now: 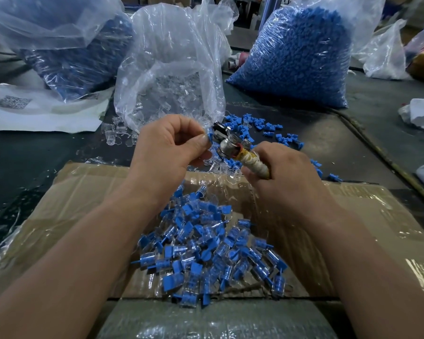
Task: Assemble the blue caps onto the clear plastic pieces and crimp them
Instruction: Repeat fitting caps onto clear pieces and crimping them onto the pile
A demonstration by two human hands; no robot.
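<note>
My left hand (171, 148) pinches a blue cap (209, 138) between thumb and fingers; whether a clear piece is under it is hidden by my fingers. Right beside it, my right hand (282, 177) grips the tape-wrapped handle of a metal crimping tool (227, 145), whose silver head points at the cap. Loose blue caps (260, 128) and clear plastic pieces (118, 133) lie on the dark table beyond my hands. A pile of assembled blue-and-clear pieces (206, 253) lies on the cardboard below my wrists.
A flattened cardboard box (83, 192) covers the near table. An open clear bag (171, 69) of clear pieces stands at centre. Full bags of blue caps stand at the back right (296, 55) and back left (78, 57). White paper (42, 111) lies left.
</note>
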